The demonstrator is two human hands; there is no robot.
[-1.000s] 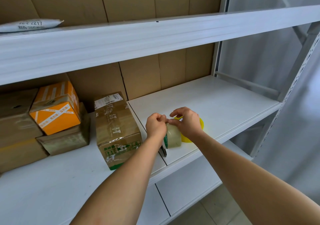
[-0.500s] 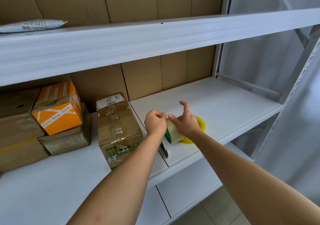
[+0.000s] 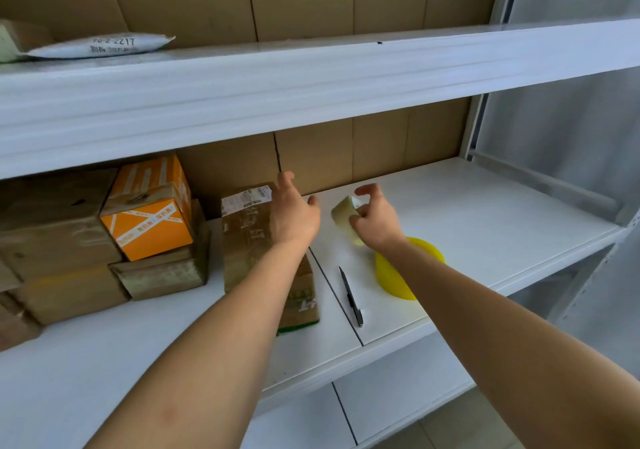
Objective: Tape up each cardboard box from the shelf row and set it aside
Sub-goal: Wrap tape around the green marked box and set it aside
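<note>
White shelf (image 3: 485, 227) ahead: spread left hand (image 3: 294, 213) steadying 1 box (image 3: 252, 241), right hand (image 3: 375, 222) gripping tape roll (image 3: 344, 211), drawing tape flat along seam.

Left hand (image 3: 294, 216) over brown box (image 3: 247, 237), right hand (image 3: 375, 222) gripping tape roll (image 3: 343, 211)

Single head view, forward and down, close over the white shelf (image 3: 485, 227)
</note>
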